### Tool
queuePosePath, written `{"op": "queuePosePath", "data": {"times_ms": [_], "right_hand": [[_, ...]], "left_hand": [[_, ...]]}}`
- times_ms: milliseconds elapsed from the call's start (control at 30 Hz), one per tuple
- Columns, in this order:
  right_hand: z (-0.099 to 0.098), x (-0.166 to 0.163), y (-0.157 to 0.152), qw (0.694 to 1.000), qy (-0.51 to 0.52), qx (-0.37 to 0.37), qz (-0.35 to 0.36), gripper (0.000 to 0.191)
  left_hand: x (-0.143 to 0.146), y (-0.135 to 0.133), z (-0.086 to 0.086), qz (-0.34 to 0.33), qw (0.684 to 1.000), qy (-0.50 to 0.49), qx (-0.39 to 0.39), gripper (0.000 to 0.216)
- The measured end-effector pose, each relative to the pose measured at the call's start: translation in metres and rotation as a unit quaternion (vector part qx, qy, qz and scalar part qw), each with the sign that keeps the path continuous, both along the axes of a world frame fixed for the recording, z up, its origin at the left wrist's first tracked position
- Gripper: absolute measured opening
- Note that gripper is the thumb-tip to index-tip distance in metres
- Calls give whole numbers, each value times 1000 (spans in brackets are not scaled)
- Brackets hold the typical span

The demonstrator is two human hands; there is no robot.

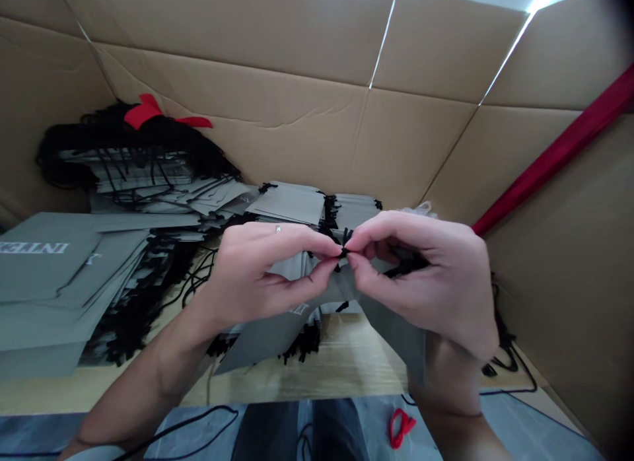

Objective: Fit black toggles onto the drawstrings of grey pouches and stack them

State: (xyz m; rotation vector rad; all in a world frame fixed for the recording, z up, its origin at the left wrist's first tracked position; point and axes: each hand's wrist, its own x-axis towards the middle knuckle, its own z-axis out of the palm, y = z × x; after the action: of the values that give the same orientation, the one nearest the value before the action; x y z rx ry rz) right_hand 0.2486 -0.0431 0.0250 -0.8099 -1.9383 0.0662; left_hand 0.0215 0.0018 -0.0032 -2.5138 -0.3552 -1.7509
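Observation:
My left hand and my right hand meet in mid-air above a wooden table. Both pinch a short black cord between thumb and forefinger, fingertips almost touching. The cord belongs to a grey paper bag that hangs folded below my hands, with white lettering on it. A ring shows on a finger of my left hand. More black cord runs out behind my right hand.
Stacks of grey paper bags with black cord handles lie at left and behind my hands. A bundle of black cords tied with red ribbon tops the far stack. Cardboard walls enclose the table. A red loop lies near my lap.

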Motion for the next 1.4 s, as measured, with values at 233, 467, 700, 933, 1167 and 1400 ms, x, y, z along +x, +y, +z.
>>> {"op": "queuePosePath", "data": {"times_ms": [233,467,700,933,1167,1400], "right_hand": [[-2,-4,0,1000,-7,4,-6,25],[-1,-3,-1,999,8,30,-8,24],[-1,-5,-2,1000,12,19,-1,25],[-3,-9,-3,996,81,-33,27,27],[-4,-18,-9,989,137,-48,15,25],[-3,-20,-9,984,163,-63,21,22]], "left_hand": [[-2,-11,0,99,992,48,64,18],[-1,-9,-2,87,993,7,78,19],[4,-14,-2,82,995,-14,62,19],[6,-13,-2,18,993,-88,-81,13],[10,-8,-3,-61,983,-134,-111,13],[9,-7,1,-129,970,-131,-162,15]]}}
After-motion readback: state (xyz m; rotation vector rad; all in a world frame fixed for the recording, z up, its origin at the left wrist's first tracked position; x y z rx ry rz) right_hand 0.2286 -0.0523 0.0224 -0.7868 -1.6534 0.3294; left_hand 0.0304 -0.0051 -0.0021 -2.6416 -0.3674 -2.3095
